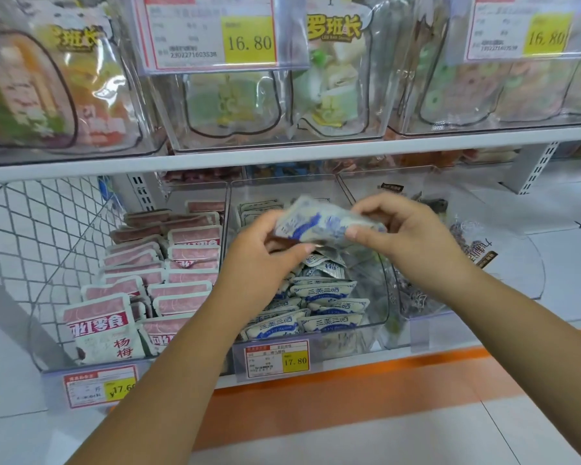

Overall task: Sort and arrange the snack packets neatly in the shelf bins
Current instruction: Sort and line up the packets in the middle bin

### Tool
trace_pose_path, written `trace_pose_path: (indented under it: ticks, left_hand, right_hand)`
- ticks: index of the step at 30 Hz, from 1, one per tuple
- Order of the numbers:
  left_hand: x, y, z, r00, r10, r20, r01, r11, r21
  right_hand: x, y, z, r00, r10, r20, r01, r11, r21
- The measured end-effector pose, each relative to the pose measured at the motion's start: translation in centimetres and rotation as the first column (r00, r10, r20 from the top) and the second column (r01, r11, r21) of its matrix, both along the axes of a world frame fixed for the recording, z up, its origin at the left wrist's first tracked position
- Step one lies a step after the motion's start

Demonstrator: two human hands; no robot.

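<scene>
Blue-and-white packets (326,308) sit rowed at the front of the middle bin (381,297) — a loose heap behind — left hand (265,253) and right hand (408,239) pinching one raised packet (316,223).

hands (332,243) holding blue-white packet (319,226), over bin (379,307)
</scene>
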State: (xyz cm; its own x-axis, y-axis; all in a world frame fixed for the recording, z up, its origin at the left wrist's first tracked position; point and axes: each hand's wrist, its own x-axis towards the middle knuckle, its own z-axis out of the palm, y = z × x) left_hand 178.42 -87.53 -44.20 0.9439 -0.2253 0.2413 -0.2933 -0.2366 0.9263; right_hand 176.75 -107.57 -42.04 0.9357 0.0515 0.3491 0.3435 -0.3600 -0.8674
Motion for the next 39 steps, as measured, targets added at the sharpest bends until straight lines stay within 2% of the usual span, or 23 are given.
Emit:
trace_pose_path:
  ticks: [2, 4, 6, 7, 9, 12, 14, 17, 19, 20, 22, 25, 26, 28, 30, 32, 34, 36, 39]
  left_hand:
    - [0.1, 0.2, -0.1, 0.996, 0.032, 0.086, -0.041, 0.993, 0.113]
    - [0.3, 0.3, 0.2, 0.976, 0.005, 0.218, -0.081, 0.937, 0.341]
    - [0.5, 0.3, 0.6, 0.967, -0.090, 0.239, -0.055, 0.840, 0.539]
    - [0.6, 0.3, 0.8, 0.972, -0.129, 0.195, -0.008, 0.815, 0.579]
    - [0.6, 0.4, 1.2, 0.981, -0.176, 0.084, 0.100, 0.824, 0.558]
    - [0.5, 0.8, 1.8, 0.983, -0.183, 0.034, 0.148, 0.882, 0.447]
    - [0.9, 1.3, 2.0, 0.984, -0.178, 0.012, 0.154, 0.881, 0.448]
    - [1.1, 1.7, 1.4, 0.974, -0.172, -0.145, 0.224, 0.805, 0.549]
    - [0.9, 1.5, 1.0, 0.970, -0.171, -0.170, 0.241, 0.726, 0.644]
    - [0.8, 1.4, 0.9, 0.972, -0.174, -0.158, 0.235, 0.717, 0.656]
    - [0.8, 1.3, 0.8, 0.977, -0.164, -0.138, 0.214, 0.710, 0.671]
    - [0.7, 1.3, 1.0, 0.984, -0.156, -0.085, 0.164, 0.607, 0.778]
    - [0.7, 1.3, 1.0, 0.985, -0.154, -0.081, 0.157, 0.590, 0.792]
    - [0.7, 1.3, 1.0, 0.982, -0.149, -0.114, 0.183, 0.624, 0.760]
    - [0.8, 1.4, 0.8, 0.982, -0.152, -0.114, 0.186, 0.641, 0.744]
    - [0.8, 1.5, 0.7, 0.982, -0.153, -0.113, 0.186, 0.646, 0.741]
    - [0.8, 1.7, 0.8, 0.977, -0.137, -0.161, 0.211, 0.694, 0.689]
    - [0.8, 1.9, 0.8, 0.977, -0.128, -0.169, 0.210, 0.697, 0.685]
    - [0.7, 1.6, 0.5, 0.979, -0.166, -0.118, 0.199, 0.661, 0.723]
  right_hand:
    - [0.1, -0.1, -0.2, 0.997, 0.049, -0.065, -0.063, 0.973, -0.221]
    - [0.2, -0.4, -0.2, 0.990, 0.046, -0.131, -0.101, 0.886, -0.452]
    - [0.2, -0.6, -0.1, 0.992, 0.036, -0.118, -0.092, 0.850, -0.519]
    - [0.2, -0.5, -0.1, 0.995, 0.037, -0.089, -0.081, 0.828, -0.555]
    - [0.2, -0.3, -0.1, 0.999, 0.037, -0.032, -0.049, 0.794, -0.605]
    - [0.2, -0.5, 0.3, 0.999, 0.044, -0.003, -0.039, 0.851, -0.524]
    - [0.3, -0.4, 0.5, 0.997, 0.063, -0.036, -0.073, 0.869, -0.489]
    - [0.5, -0.5, 0.7, 0.995, 0.097, -0.036, -0.101, 0.841, -0.531]
    - [0.7, -0.9, 1.4, 0.997, 0.077, -0.028, -0.081, 0.872, -0.483]
    - [0.7, -1.0, 1.8, 0.996, 0.079, -0.039, -0.088, 0.879, -0.469]
    - [0.5, -0.8, 1.9, 0.989, 0.114, -0.089, -0.145, 0.809, -0.569]
    - [0.4, 0.5, 1.0, 0.969, 0.121, -0.218, -0.245, 0.613, -0.751]
    - [0.5, 0.8, 0.9, 0.962, 0.116, -0.248, -0.268, 0.589, -0.762]
    - [0.5, 1.1, 0.8, 0.952, 0.117, -0.282, -0.296, 0.579, -0.760]
    - [0.5, 1.2, 0.7, 0.962, 0.123, -0.244, -0.270, 0.560, -0.783]
    - [0.5, 1.2, 0.6, 0.982, 0.112, -0.155, -0.191, 0.580, -0.792]
    - [0.7, 0.6, 0.8, 0.996, 0.075, -0.051, -0.088, 0.670, -0.737]
    - [0.8, -0.2, 1.3, 1.000, 0.029, 0.012, -0.014, 0.763, -0.647]
    - [0.5, -0.8, 1.7, 0.998, 0.064, -0.010, -0.058, 0.817, -0.574]
